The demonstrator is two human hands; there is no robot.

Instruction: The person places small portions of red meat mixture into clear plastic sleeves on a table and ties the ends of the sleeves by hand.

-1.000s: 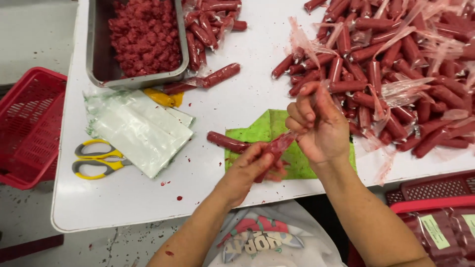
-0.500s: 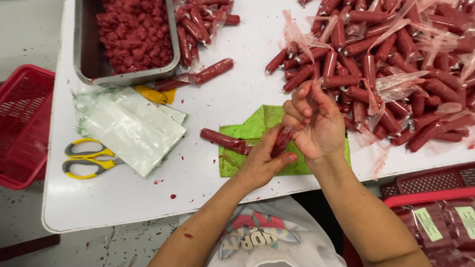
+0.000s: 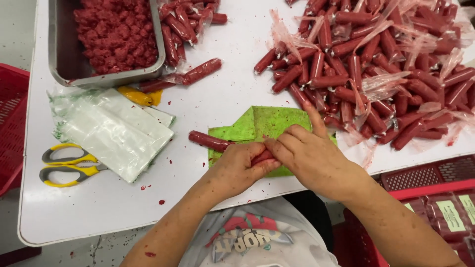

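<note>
The left hand [image 3: 237,168] is closed around a red sausage [image 3: 261,157], of which only a short stretch shows between the fingers. The right hand [image 3: 311,158] meets it from the other side: its fingers are curled over the end of the same sausage, pinching it, with one finger sticking up and away. Both hands sit low over a green cloth [image 3: 262,126] spread on the white desk [image 3: 232,94], so the sausage is held just above that cloth, at the near edge of the desk.

Judging from the grip, the step in hand looks like working on the wrapping or the end of this one sausage. The next move would call for a firm hold by the left hand while the right works with its fingertips, since the skin looks slick.

Just left of the hands, a second sausage [image 3: 209,141] lies with one end on the cloth. Further left are a stack of clear plastic bags [image 3: 114,131] and yellow-handled scissors [image 3: 69,165]. Beyond them stands a metal tray [image 3: 58,49] full of red minced filling [image 3: 116,32], with a few more sausages beside it. To the right, a large heap of sausages [image 3: 376,64] lies tangled with loose scraps of clear film. Red crates [image 3: 12,118] stand beside the desk.
</note>
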